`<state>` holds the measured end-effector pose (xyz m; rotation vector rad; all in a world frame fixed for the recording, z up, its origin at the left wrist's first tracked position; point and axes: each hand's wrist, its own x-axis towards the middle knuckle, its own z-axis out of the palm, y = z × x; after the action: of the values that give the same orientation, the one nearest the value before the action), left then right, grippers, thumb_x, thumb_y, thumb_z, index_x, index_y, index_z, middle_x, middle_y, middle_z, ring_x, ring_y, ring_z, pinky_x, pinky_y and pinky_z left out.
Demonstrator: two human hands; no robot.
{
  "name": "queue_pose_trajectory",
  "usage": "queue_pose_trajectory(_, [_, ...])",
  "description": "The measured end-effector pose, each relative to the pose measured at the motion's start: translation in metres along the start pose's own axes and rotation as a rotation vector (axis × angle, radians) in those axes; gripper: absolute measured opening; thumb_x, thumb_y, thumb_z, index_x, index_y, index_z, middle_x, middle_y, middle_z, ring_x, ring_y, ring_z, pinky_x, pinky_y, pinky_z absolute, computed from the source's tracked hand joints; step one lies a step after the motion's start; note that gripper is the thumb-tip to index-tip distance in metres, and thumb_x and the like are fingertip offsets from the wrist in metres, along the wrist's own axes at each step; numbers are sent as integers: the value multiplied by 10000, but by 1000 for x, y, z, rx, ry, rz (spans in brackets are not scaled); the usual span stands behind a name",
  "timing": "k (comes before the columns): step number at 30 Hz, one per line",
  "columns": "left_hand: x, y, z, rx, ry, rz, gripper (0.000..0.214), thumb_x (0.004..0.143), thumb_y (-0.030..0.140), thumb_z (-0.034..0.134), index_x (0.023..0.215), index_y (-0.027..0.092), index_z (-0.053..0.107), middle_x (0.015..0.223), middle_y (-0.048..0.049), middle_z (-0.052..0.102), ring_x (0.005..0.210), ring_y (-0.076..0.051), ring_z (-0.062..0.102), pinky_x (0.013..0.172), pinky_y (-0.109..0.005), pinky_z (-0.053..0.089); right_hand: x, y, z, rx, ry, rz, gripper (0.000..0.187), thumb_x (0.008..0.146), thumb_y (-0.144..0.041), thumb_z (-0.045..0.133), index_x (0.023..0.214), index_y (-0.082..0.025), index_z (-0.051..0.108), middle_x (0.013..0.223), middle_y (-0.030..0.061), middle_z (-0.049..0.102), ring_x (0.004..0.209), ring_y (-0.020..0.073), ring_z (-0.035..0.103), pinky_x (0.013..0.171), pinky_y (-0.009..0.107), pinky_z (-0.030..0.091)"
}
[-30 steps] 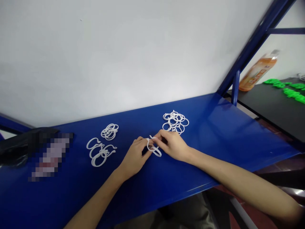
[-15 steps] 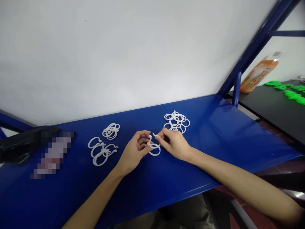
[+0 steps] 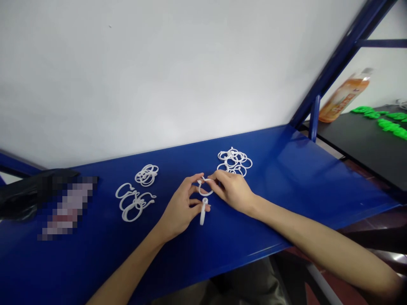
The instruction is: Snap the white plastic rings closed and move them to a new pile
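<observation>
Between my hands, an open white plastic curtain ring (image 3: 205, 194) is held with its gap toward the top. My right hand (image 3: 233, 188) is closed, thumb and forefinger pinching the ring's right end. The fingers of my left hand (image 3: 181, 203) touch its left side, and the forefinger reaches to the top near the gap. A second white ring (image 3: 202, 217) hangs edge-on at my left thumb. Left of my hands lie open white rings (image 3: 132, 207) and a small stack of white rings (image 3: 146, 175). Another pile of white rings (image 3: 234, 161) lies just beyond my right hand.
The blue tabletop (image 3: 273, 169) meets a white wall (image 3: 190, 76). At the left lies a black plastic bag (image 3: 19, 199) beside a blurred-out item (image 3: 68, 207). On a black table (image 3: 365, 144) at the right stand an orange drink bottle (image 3: 345, 97) and bright green pieces (image 3: 392, 127).
The two rings, overlapping before, are now apart: one has swung down edge-on at my left thumb. My left forefinger has come closer to my right fingertips at the other ring's gap.
</observation>
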<state>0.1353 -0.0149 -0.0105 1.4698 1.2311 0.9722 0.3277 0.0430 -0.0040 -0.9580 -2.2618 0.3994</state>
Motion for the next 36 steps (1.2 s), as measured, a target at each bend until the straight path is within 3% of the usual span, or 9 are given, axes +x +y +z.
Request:
queue_pose_trajectory(3, [4, -4, -10, 269, 134, 77, 479, 836, 162, 587, 1301, 255, 516, 1197, -71, 602, 961, -186, 667, 774, -363, 636, 2, 3, -3, -35, 61, 41, 219, 1028, -338, 472, 998, -189, 628, 903, 49, 736, 650, 121, 643, 606, 237, 452])
queue_pose_trajectory(5, [5, -4, -19, 521, 221, 141, 405, 860, 115, 519, 1244, 234, 568, 1156, -69, 623, 995, -203, 652, 884, -420, 596, 3, 4, -5, -37, 71, 78, 205, 1015, -339, 493, 1058, -186, 624, 855, 41, 728, 616, 123, 631, 592, 245, 451])
queue_pose_trajectory(9, [1, 5, -31, 805, 269, 223, 483, 823, 38, 467, 1251, 229, 585, 1223, -65, 638, 1188, -255, 564, 1088, -510, 438, 3, 0, -6, 52, 18, 110, 174, 1001, -333, 508, 978, -190, 603, 776, 16, 706, 569, 115, 604, 549, 241, 423])
queue_pose_trajectory(11, [-2, 13, -31, 762, 253, 249, 434, 860, 82, 481, 1248, 240, 593, 1243, -52, 645, 1205, -248, 558, 1092, -489, 429, 2, -3, -6, 110, -15, 94, 178, 1000, -330, 512, 918, -193, 590, 778, 12, 701, 580, 109, 601, 554, 235, 421])
queue_pose_trajectory(14, [-4, 21, -26, 602, 196, 266, 277, 959, 284, 534, 1222, 267, 621, 1189, -26, 683, 1127, -215, 613, 1013, -405, 486, 0, -5, -3, 199, -57, 37, 160, 991, -321, 541, 910, -192, 589, 738, -3, 665, 606, 109, 594, 565, 228, 419])
queue_pose_trajectory(19, [-2, 18, -20, 526, 179, 341, 227, 939, 449, 608, 939, 248, 716, 921, -15, 729, 936, -195, 632, 843, -320, 513, -2, -8, -2, 333, -133, -79, 156, 985, -288, 570, 869, -186, 592, 719, -18, 615, 595, 92, 560, 561, 212, 418])
queue_pose_trajectory(28, [-2, 7, -18, 465, 229, 560, 90, 910, 257, 673, 828, 242, 707, 708, 14, 697, 805, -170, 598, 731, -286, 503, -3, -10, -8, 374, -130, -334, 193, 1025, -242, 510, 901, -156, 630, 789, 38, 639, 693, 117, 591, 611, 225, 468])
queue_pose_trajectory(32, [-3, 3, -17, 470, 267, 694, 91, 938, 199, 626, 948, 246, 704, 662, 22, 686, 820, -168, 608, 724, -274, 514, 0, -13, -10, 412, -101, -300, 145, 1008, -217, 547, 919, -157, 644, 816, 36, 672, 708, 115, 619, 626, 219, 485])
queue_pose_trajectory(36, [-2, 1, -16, 486, 283, 729, 96, 949, 202, 609, 986, 231, 694, 708, 6, 697, 834, -163, 607, 702, -261, 518, 2, -15, -10, 421, -92, -256, 123, 996, -221, 575, 923, -156, 651, 842, 41, 697, 739, 124, 653, 656, 228, 513])
